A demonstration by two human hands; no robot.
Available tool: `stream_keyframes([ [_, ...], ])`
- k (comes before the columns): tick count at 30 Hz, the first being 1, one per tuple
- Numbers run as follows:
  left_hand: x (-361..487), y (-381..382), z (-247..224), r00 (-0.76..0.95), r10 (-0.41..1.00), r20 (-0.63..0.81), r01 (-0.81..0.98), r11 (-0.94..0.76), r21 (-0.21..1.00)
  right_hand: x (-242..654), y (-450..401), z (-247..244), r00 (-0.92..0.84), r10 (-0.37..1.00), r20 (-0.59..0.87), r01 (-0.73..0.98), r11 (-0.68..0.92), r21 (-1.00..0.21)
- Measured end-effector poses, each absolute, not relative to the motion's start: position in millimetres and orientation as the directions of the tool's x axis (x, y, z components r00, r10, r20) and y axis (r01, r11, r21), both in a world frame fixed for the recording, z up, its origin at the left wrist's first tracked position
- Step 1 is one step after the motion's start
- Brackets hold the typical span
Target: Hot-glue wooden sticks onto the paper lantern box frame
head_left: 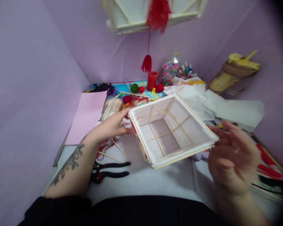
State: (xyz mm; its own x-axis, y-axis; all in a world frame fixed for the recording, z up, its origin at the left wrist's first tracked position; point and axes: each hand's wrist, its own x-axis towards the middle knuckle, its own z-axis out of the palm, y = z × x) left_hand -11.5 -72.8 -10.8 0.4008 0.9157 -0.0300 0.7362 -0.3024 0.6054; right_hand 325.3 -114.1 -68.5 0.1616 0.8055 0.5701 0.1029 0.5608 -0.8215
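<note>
An open square box (160, 138) of thin wooden sticks and white paper is tilted above the table, its open side facing me. Crossed sticks show on its walls and base, with some red on the left outer side. My left hand (116, 124) grips the box's left edge, thumb in front and fingers partly hidden behind it. At the right corner is my right hand (234, 157), slightly blurred, with its fingers apart. Its fingertips reach the corner, but whether they touch it is unclear. Black-handled pliers (110, 171) lie below the box, near loose sticks (120, 149).
A similar frame (132, 23) with red tassels (146, 63) hangs overhead. Behind stand a red candle (152, 81), a bottle of pompoms (169, 72) and markers (186, 69). Pink paper (87, 116) lies left; white paper (235, 108) and a tilted cup (231, 75) are right.
</note>
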Motion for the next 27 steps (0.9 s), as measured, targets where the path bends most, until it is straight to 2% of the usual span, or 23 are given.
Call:
stream_keyframes([
  [4,-14.7,-72.4,-19.9,0.473,0.877,0.084,0.592,-0.387,0.707,317.9,-111.9,-70.0,0.174,0.741,0.649,0.029,0.655,-0.755],
  [6,-14.0,-72.1,-24.0,0.528,0.839,0.132,0.525,-0.445,0.726,317.1,-115.7,-66.7,0.155,0.735,0.660,0.091,0.655,-0.751],
  [9,-12.4,-70.4,-29.4,0.534,0.830,0.162,0.517,-0.472,0.715,320.0,-125.1,-61.7,0.075,0.738,0.670,0.203,0.647,-0.735],
  [13,-12.4,-67.5,-37.6,0.530,0.829,0.178,0.507,-0.477,0.718,323.6,-133.1,-63.7,-0.066,0.759,0.647,0.266,0.639,-0.722],
  [18,-11.5,-65.7,-45.8,0.519,0.833,0.193,0.483,-0.472,0.738,315.9,-132.7,-74.4,-0.031,0.760,0.649,0.397,0.606,-0.690],
  [24,-9.5,-61.5,-52.3,0.518,0.831,0.204,0.431,-0.459,0.777,303.4,-135.2,-84.0,0.009,0.804,0.594,0.282,0.568,-0.773],
  [27,-9.5,-61.7,-53.3,0.517,0.832,0.200,0.397,-0.440,0.805,302.4,-135.1,-86.3,0.031,0.809,0.588,0.277,0.558,-0.782],
])
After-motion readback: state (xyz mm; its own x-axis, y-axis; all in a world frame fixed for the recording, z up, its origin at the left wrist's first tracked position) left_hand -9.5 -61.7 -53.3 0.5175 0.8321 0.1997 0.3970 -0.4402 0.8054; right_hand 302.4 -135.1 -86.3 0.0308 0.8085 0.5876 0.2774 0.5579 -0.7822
